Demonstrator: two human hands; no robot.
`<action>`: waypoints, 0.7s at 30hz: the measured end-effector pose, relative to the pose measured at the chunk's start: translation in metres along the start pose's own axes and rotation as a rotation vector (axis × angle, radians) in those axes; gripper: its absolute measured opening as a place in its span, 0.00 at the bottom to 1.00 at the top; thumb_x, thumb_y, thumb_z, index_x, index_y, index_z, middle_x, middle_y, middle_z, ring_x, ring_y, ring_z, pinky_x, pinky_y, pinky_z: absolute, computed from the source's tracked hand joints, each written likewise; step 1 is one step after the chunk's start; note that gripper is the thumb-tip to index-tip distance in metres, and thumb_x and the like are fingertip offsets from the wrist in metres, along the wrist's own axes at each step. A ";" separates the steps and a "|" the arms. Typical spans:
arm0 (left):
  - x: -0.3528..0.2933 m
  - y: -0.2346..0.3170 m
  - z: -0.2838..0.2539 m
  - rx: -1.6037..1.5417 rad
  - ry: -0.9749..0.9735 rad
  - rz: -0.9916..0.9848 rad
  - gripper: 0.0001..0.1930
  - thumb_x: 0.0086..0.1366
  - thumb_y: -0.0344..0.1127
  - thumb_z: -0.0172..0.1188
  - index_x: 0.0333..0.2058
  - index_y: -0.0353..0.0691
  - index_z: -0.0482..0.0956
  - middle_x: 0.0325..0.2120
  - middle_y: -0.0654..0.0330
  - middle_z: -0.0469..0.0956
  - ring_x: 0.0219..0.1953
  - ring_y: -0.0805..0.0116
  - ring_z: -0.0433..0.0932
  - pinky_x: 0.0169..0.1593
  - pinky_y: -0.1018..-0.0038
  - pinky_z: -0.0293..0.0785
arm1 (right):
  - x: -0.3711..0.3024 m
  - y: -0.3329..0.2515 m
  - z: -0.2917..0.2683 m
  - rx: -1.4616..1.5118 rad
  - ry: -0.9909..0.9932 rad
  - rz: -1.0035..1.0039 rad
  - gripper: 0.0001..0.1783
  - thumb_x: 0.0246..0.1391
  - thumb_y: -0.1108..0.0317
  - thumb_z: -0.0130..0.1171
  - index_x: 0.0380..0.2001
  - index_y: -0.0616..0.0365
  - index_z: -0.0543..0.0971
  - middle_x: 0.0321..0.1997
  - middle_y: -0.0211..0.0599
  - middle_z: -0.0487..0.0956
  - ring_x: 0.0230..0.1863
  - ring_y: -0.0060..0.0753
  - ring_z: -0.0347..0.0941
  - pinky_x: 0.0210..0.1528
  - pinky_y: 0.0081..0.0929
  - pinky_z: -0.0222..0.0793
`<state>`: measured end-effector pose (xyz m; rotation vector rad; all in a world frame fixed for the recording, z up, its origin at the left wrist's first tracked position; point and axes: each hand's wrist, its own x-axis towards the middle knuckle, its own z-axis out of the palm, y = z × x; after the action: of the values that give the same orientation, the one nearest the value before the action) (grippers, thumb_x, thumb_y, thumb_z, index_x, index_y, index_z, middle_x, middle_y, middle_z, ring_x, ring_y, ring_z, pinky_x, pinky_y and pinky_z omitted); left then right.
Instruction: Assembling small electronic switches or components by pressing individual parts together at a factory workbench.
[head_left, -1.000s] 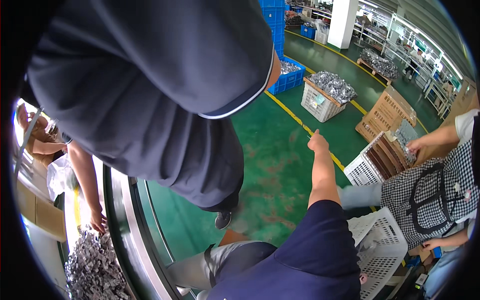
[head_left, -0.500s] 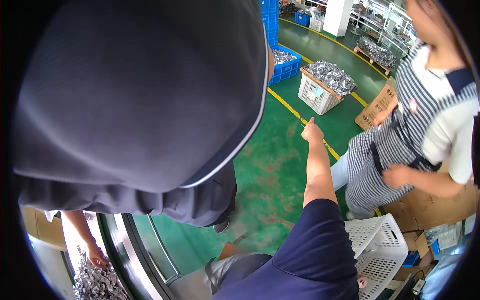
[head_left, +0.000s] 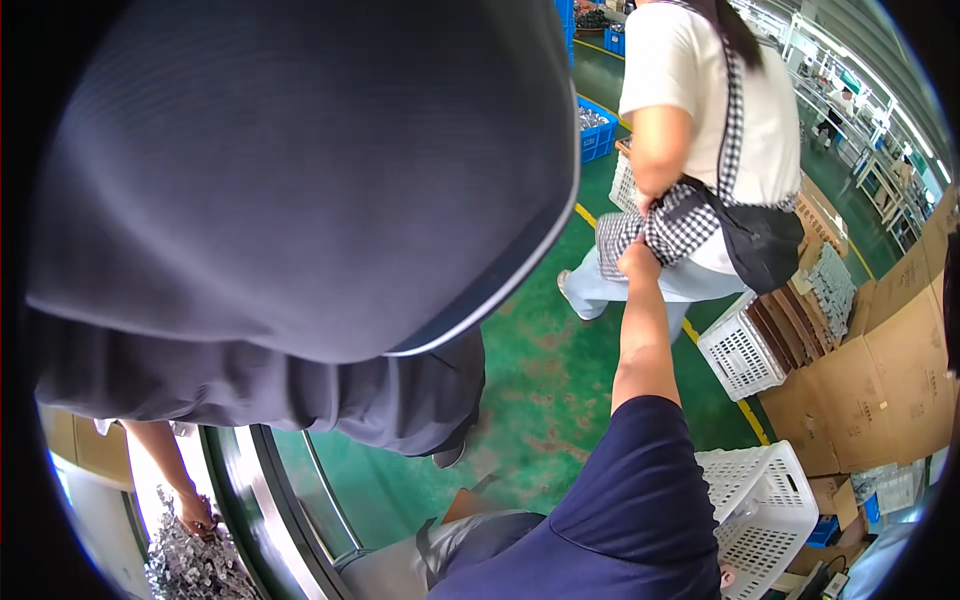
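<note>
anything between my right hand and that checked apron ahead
Nothing visible: the right hand touches the checked apron on a standing person. The person in dark clothes is off to the left.

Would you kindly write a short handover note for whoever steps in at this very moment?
Right hand: arm stretched forward, hand at the checked apron of a co-worker; whether it grips cannot be told.
Left hand: out of view.
Things: near white basket by the right elbow; far white basket beside the cardboard boxes; metal parts lower left, under another person's hand.
Done and left: nothing seen lifted or carried.
</note>
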<state>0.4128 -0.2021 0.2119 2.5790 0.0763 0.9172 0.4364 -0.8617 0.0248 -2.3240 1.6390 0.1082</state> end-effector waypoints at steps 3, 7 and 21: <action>0.146 0.053 0.050 -0.030 0.043 0.030 0.20 0.56 0.42 0.59 0.42 0.32 0.74 0.28 0.51 0.75 0.28 0.59 0.73 0.34 0.70 0.72 | -0.008 -0.005 -0.006 0.059 0.101 -0.097 0.42 0.49 0.69 0.45 0.66 0.46 0.41 0.53 0.42 0.72 0.52 0.42 0.70 0.53 0.39 0.66; 0.214 0.018 0.056 -0.058 0.088 0.063 0.19 0.58 0.42 0.55 0.40 0.31 0.74 0.28 0.49 0.76 0.29 0.56 0.74 0.35 0.70 0.72 | -0.024 -0.009 -0.029 -0.043 0.044 -0.181 0.40 0.48 0.69 0.46 0.65 0.40 0.48 0.53 0.42 0.72 0.54 0.42 0.69 0.53 0.37 0.67; 0.144 -0.100 0.007 -0.332 0.142 0.135 0.18 0.60 0.41 0.51 0.40 0.29 0.74 0.29 0.47 0.77 0.31 0.52 0.75 0.38 0.71 0.71 | -0.069 0.005 -0.028 0.065 -0.001 -0.078 0.39 0.50 0.67 0.46 0.65 0.57 0.44 0.58 0.45 0.67 0.57 0.43 0.66 0.55 0.38 0.64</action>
<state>0.5382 -0.0866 0.2541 2.2318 -0.1977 1.0623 0.4048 -0.8080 0.0666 -2.3350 1.5258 0.0397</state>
